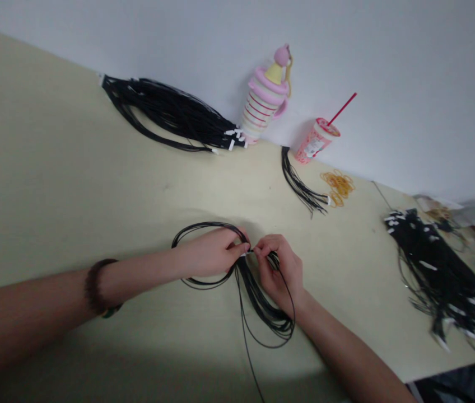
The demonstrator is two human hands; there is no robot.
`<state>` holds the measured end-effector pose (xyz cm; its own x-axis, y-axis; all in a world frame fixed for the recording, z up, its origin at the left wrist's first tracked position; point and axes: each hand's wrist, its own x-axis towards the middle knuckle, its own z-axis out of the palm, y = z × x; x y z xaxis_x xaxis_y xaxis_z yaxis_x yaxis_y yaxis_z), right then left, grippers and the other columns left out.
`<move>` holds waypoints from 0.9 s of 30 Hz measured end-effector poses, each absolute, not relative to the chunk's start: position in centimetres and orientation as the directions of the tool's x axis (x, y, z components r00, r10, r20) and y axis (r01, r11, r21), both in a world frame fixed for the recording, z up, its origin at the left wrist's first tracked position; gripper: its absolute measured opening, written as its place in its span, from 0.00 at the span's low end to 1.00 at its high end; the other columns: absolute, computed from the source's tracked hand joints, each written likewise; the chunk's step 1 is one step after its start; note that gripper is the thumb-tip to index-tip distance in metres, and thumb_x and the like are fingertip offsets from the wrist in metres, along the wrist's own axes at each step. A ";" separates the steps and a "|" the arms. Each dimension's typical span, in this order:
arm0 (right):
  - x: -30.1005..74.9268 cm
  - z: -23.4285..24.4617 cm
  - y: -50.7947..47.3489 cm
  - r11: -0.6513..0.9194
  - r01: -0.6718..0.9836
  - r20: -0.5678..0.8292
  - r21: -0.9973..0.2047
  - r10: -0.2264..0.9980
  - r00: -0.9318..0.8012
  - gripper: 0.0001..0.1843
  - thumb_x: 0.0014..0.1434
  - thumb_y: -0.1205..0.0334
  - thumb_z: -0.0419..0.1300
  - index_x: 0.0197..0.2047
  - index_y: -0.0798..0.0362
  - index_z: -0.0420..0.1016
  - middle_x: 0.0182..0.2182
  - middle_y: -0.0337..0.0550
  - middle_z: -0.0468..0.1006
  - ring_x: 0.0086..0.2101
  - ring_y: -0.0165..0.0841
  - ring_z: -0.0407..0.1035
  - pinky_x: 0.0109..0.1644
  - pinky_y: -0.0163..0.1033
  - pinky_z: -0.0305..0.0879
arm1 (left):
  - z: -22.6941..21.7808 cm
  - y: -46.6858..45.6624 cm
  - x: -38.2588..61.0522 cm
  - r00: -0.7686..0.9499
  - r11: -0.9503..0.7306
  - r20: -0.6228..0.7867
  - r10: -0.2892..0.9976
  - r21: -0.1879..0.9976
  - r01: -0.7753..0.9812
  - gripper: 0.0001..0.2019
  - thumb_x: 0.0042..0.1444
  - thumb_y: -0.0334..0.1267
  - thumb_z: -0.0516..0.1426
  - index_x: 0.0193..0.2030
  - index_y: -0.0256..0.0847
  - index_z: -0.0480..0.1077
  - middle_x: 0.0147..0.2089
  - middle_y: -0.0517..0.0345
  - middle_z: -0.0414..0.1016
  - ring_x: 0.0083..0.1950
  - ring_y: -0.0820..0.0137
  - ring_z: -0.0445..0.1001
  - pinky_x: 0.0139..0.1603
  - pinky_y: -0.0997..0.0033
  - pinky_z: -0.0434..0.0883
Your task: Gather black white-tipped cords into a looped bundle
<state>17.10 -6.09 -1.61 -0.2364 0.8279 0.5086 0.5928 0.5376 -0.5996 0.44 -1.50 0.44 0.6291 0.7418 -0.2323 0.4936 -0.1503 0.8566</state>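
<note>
In the head view a bundle of thin black cables (258, 296) is looped between my two hands over the table. One loop rings my left hand (218, 249); the other hangs down by my right. My left thumb and fingers are closed on the bundle near a small white piece. Close beside it, my right hand (279, 266) pinches a short dark end, with part of the loop running through its fingers. Loose cable strands trail from the middle toward the near edge. The fingertips hide exactly how the ends meet.
Along the wall lie a large black cable bundle (170, 115) with white connectors, a pink-lidded cup (258, 109), a red-and-white straw cup (317, 140), a small cable bundle (300, 187) and yellow rubber bands (338, 184). A cable pile (443, 268) covers the right of the pale table (73, 196).
</note>
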 end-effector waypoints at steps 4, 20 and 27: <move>17.1 -1.5 -6.2 0.540 0.589 0.514 -0.602 0.826 -0.232 0.07 0.53 0.75 0.51 0.30 0.53 0.59 0.30 0.38 0.67 0.33 0.24 0.63 0.37 0.31 0.61 | 0.4 -1.5 0.5 0.633 -0.140 -0.241 0.736 0.861 0.490 0.13 0.57 0.43 0.45 0.36 0.38 0.65 0.26 0.61 0.66 0.27 0.74 0.64 0.31 0.75 0.59; 17.2 -1.3 -6.3 0.580 0.611 0.600 -0.539 0.773 -0.206 0.05 0.54 0.72 0.52 0.31 0.53 0.62 0.29 0.39 0.69 0.32 0.25 0.65 0.35 0.32 0.64 | 0.5 -1.6 0.4 0.620 -0.189 -0.205 0.757 0.840 0.509 0.12 0.56 0.42 0.45 0.35 0.40 0.65 0.28 0.60 0.68 0.31 0.73 0.65 0.33 0.75 0.59; 17.2 -1.6 -5.9 0.510 0.698 0.558 -0.502 0.808 -0.189 0.05 0.54 0.70 0.53 0.34 0.53 0.62 0.28 0.37 0.68 0.29 0.24 0.63 0.33 0.29 0.62 | 0.5 -1.6 0.4 0.630 -0.176 -0.224 0.744 0.843 0.508 0.11 0.57 0.42 0.45 0.36 0.40 0.65 0.29 0.60 0.69 0.31 0.73 0.66 0.34 0.74 0.60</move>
